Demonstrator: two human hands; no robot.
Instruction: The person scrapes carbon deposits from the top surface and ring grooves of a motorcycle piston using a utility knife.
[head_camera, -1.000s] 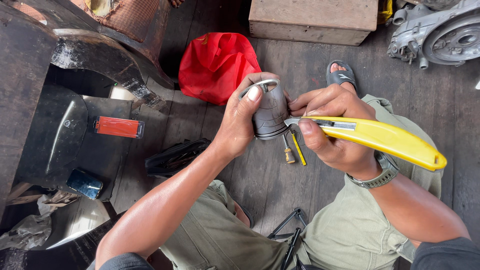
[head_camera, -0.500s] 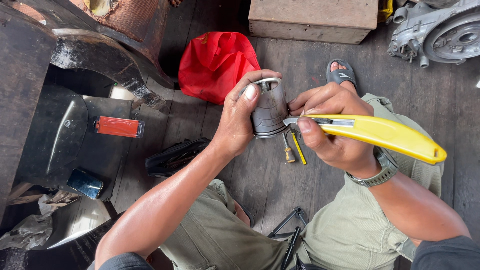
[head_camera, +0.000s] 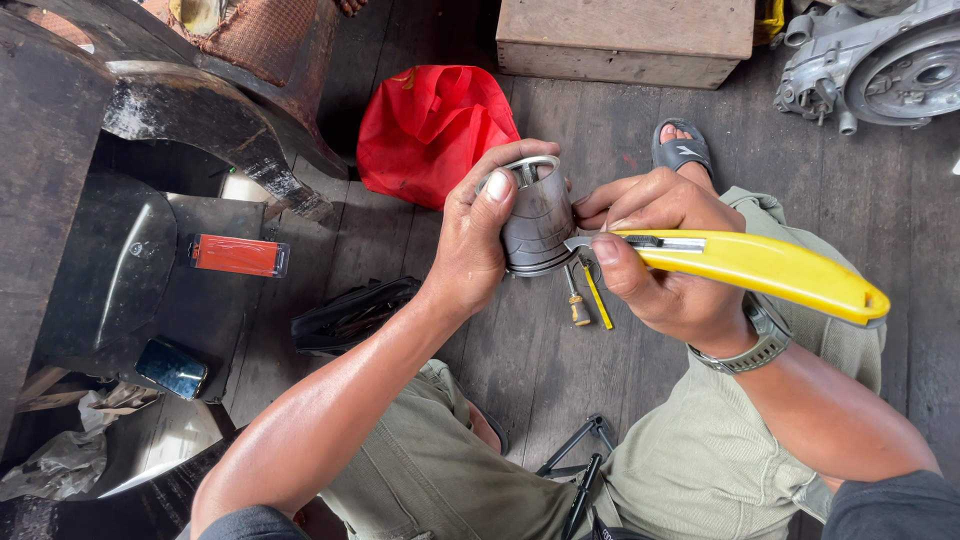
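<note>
A red flat case (head_camera: 238, 254) is seen at nine o'clock on a dark panel, and a red bag (head_camera: 432, 127) at eleven o'clock on the plank floor (head_camera: 520, 350). At centre, a grey metal piston (head_camera: 537, 220) is clamped in the left hand (head_camera: 478, 240). At three o'clock, a yellow utility knife (head_camera: 752, 267) is gripped in the right hand (head_camera: 665, 255), its tip touching the piston's side.

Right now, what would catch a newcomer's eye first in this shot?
The long bright yellow utility knife, gripped in the right hand at centre right, its blade tip touching the grey metal piston that the left hand holds. Behind them, a crumpled red fabric bag lies on the dark wooden plank floor.
</note>
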